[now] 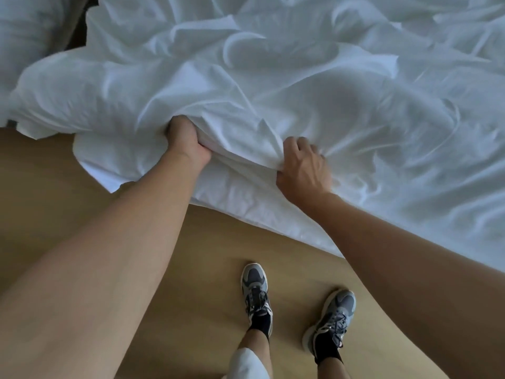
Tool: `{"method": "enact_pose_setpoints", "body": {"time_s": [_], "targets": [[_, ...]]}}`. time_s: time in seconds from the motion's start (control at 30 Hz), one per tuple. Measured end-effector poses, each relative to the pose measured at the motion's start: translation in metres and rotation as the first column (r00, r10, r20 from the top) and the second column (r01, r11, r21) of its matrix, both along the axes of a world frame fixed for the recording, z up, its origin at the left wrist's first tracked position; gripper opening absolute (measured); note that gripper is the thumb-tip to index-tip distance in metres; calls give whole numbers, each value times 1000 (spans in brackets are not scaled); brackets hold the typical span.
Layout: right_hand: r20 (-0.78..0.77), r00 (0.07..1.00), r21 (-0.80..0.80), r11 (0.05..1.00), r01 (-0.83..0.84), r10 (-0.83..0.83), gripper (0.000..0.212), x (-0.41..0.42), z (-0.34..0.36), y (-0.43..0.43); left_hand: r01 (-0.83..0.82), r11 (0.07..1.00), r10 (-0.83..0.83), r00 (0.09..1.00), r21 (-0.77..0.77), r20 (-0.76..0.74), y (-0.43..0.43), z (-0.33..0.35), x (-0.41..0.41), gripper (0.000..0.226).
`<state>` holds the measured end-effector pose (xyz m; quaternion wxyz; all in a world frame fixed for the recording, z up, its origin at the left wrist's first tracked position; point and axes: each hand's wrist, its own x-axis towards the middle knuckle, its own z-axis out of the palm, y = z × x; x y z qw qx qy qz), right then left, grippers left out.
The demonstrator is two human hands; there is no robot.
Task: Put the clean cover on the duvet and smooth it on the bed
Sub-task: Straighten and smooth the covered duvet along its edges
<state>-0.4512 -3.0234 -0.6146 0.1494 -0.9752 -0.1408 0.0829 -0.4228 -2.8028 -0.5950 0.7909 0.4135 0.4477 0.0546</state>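
Observation:
A white duvet cover lies crumpled in deep folds over the bed, its edge hanging toward the floor. My left hand grips a bunched fold at that near edge, with the fingertips buried in the cloth. About a hand's width to the right, my right hand pinches another fold of the same white fabric from above. A flatter white layer shows beneath both hands; whether it is the duvet or the sheet is unclear.
Tan wooden floor runs along the bed's near side, where my feet in grey sneakers stand. A second white bedding mass sits at the far left, separated by a dark gap.

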Motion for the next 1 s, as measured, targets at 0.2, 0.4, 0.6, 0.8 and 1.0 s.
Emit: {"method": "enact_pose_setpoints", "body": {"time_s": [0.2,0.4,0.6,0.8,1.0], "targets": [[92,986,17,990,-141,139,90,-9,-16,24,-112,977,133,985,182,-111,53,-17,-20,36],[28,954,-57,953,-297,299,99,6,-18,70,-143,984,154,983,106,-98,93,-29,-15,45],[-109,975,-141,968,-209,195,79,30,-19,83,172,907,-81,967,384,-242,110,-28,-23,44],[-62,991,-147,981,-124,116,90,35,-5,121,756,300,-228,649,582,-726,170,-3,4,76],[285,904,51,937,-346,319,105,49,12,200,751,497,-650,654,436,-386,195,28,-9,46]]}}
